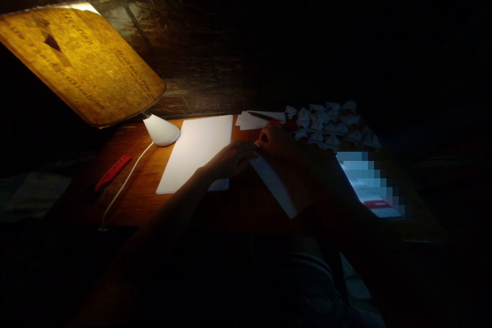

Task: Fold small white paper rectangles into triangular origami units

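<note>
A narrow piece of white paper [277,187] slants across the dark middle of the table. Its far end is between my two hands. My left hand [232,159] reaches over the edge of a stack of white sheets [200,148], its fingers closed at the end of the paper. My right hand [277,142] is curled in a pinch at the same end, with the fingertips partly in shadow. Just beyond it lie smaller white paper pieces [246,120] with a dark blade-like thing [259,115] across them, and something red beside it.
Many folded paper pieces [330,125] are heaped at the back right. A lit screen [369,189], partly pixelated, lies at the right. On the left stand a white lamp base [161,130] with a paper-covered shade [84,64], its cord, and a red slotted tool [114,171].
</note>
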`<state>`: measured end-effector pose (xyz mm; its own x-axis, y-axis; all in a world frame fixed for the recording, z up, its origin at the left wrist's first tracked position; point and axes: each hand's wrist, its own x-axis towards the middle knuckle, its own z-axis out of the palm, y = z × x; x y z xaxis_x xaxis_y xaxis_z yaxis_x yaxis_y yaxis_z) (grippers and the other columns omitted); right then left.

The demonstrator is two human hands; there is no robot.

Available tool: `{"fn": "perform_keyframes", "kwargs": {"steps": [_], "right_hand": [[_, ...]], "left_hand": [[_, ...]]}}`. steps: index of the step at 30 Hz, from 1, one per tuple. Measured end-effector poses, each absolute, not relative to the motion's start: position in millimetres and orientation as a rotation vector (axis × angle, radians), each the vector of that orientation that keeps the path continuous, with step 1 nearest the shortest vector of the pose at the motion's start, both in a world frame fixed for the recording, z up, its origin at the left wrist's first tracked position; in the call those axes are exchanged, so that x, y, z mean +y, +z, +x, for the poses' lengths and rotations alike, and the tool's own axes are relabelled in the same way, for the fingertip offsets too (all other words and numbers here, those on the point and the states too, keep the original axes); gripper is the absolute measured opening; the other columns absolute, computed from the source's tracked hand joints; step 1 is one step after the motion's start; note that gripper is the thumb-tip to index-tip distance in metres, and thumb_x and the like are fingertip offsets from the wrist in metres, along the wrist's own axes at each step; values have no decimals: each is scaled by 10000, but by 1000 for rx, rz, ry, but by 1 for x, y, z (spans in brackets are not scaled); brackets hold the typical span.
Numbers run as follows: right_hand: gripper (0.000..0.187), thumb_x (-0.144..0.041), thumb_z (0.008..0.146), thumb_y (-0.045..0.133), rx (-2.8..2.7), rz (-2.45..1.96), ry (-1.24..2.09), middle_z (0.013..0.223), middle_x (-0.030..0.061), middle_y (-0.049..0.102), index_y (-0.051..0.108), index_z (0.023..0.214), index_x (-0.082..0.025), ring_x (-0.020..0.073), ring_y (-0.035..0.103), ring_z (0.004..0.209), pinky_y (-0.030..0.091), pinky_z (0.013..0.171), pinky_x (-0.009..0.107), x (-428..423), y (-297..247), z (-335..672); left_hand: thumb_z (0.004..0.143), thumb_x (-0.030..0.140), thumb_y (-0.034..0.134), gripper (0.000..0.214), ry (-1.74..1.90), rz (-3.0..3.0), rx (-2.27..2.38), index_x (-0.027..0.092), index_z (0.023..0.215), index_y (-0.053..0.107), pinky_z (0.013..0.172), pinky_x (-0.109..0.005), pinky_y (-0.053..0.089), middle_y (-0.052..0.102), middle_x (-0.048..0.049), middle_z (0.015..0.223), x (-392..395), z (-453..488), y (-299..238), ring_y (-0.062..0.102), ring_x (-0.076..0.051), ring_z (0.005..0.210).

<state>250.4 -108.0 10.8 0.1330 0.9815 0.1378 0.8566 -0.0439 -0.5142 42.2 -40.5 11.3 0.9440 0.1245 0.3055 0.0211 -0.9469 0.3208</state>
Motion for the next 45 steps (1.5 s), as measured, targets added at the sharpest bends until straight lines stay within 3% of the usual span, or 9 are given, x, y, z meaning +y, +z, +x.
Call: {"fn": "perform_keyframes", "kwargs": {"steps": [4,9,20,37,45], "right_hand": [[42,-195,887,705,-1648,-1941,395,1038,69,699,687,849,-193,188,627,884,441,745,305,-105,10,251],[109,-191,923,650,-1511,-1937,458,934,44,709,670,816,-202,182,629,836,433,737,307,-100,5,251],[121,-218,834,791,-1483,-1967,410,964,24,715,672,854,-208,166,625,830,416,709,292,-105,8,241],[169,-119,820,708,-1555,-1855,454,1031,45,731,722,956,-218,190,670,940,488,833,314,-99,3,246],[165,-136,842,695,-1532,-1808,512,1035,33,731,731,986,-208,161,644,850,479,789,295,-100,-3,253]], "left_hand": [[961,153,548,263,466,2784,107,183,1130,747,987,-462,602,767,-114,1173,-38,43,11,702,-253,1131],[956,146,545,259,461,2786,123,192,1109,749,970,-456,606,766,-110,1176,-39,44,12,707,-246,1121],[954,143,556,263,481,2809,92,188,1123,752,1013,-473,598,772,-111,1190,-37,45,9,699,-257,1164],[944,143,541,267,432,2803,146,213,1103,744,996,-473,591,756,-97,1172,-39,45,11,683,-256,1142],[924,132,541,274,460,2797,132,209,1097,740,985,-465,593,754,-95,1144,-38,45,10,684,-253,1126]]}}
